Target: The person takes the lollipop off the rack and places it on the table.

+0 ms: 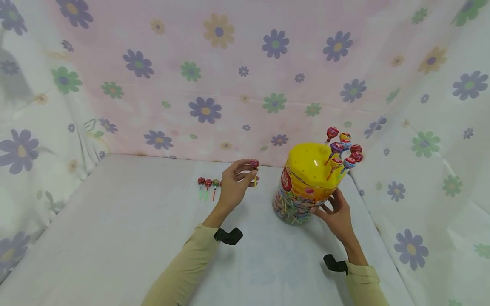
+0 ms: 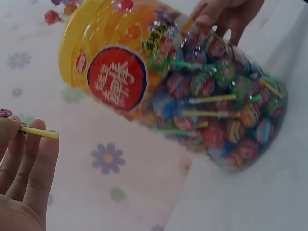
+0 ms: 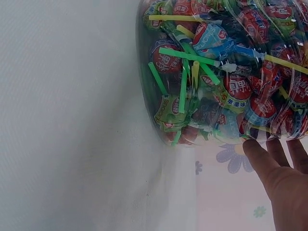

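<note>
From the head view, the lollipop tub stands on the white worktop, close to the flowered cloth hanging on its right. It has a yellow lid and a clear body packed with wrapped sweets. A cluster of lollipops is stuck upright in the lid's far right edge. The left hand is raised just left of the tub, and its grip is a pinch of thumb and fingertips round the stick of a red lollipop, head uppermost. Further left of the tub, beyond that hand, three loose lollipops lie in a row on the worktop. The right hand is at the tub's near right side, low down, fingers spread and touching the clear wall; its grip is open, not wrapped round the tub.

From the left wrist view, the tub fills the frame, its red round label below the yellow lid rim. The left hand's fingers are at the lower left, away from the tub, with a yellow stick held at their tips. The right hand touches the tub's far side.

From the right wrist view, the tub's clear wall shows the green and yellow sticks and the wrappers inside. The right hand's fingers are straight, tips against the base of the tub.
</note>
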### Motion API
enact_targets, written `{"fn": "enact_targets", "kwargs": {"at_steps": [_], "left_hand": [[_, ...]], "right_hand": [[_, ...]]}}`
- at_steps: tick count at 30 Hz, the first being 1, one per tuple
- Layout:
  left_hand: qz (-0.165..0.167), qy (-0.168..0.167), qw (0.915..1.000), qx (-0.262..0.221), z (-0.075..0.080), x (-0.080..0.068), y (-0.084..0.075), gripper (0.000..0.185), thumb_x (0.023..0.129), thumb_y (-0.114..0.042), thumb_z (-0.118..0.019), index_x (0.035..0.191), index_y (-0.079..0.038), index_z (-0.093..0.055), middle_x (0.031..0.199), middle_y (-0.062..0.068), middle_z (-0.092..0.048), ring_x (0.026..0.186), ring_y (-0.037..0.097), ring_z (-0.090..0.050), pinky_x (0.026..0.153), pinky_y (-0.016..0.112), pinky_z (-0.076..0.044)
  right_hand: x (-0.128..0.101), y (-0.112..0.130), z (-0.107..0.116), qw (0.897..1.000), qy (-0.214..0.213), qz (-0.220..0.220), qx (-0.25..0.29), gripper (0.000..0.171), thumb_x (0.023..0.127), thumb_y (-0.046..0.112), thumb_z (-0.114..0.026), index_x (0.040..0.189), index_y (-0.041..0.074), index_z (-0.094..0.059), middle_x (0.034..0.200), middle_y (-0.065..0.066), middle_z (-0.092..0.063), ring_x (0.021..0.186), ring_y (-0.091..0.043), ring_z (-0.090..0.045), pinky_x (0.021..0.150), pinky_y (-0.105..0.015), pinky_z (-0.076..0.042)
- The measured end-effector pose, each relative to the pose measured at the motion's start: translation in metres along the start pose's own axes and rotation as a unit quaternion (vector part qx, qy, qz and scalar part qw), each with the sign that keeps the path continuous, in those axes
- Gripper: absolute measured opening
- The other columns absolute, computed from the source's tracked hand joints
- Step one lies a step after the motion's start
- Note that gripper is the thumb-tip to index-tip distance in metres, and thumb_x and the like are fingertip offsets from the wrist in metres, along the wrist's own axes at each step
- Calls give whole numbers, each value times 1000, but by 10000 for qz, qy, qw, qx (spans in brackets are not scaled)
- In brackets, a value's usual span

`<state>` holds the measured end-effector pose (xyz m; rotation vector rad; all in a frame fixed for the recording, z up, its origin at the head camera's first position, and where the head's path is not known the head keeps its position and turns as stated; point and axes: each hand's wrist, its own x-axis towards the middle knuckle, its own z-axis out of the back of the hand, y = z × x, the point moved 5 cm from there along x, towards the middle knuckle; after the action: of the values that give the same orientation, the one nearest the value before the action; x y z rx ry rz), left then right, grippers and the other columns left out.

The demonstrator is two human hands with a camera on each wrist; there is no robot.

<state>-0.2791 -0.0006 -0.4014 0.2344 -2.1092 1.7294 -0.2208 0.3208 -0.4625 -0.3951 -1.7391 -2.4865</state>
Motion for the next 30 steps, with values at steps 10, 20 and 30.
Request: {"fn": "enact_targets", "kwargs": {"at_steps": [10, 20, 30], "left_hand": [[502, -167, 9978, 401, 46, -20, 22, 32, 96, -4, -69, 128, -1, -63, 111, 27, -69, 83, 15, -74, 71, 30, -64], [1157, -956, 9784, 1419, 116, -48, 47, 32, 94, -1, -70, 125, 4, -64, 107, 28, -69, 81, 20, -73, 63, 24, -62], [1394, -1354, 9544, 2264, 170, -45, 64, 34, 95, -5, -70, 126, 5, -64, 108, 30, -70, 73, 7, -71, 60, 19, -59]], "right_hand": [[0, -1, 1, 10000, -6, 36, 12, 89, 88, 4, -79, 160, 23, -29, 155, -11, -40, 140, -27, -46, 100, -16, -47], [-1, -2, 2, 10000, -5, 14, -14, 90, 88, 5, -79, 161, 23, -28, 157, -11, -39, 141, -33, -44, 99, -14, -47], [0, -6, 1, 10000, -10, 20, 39, 88, 89, 5, -78, 160, 24, -30, 155, -10, -41, 138, -22, -47, 100, -17, -48]]}}
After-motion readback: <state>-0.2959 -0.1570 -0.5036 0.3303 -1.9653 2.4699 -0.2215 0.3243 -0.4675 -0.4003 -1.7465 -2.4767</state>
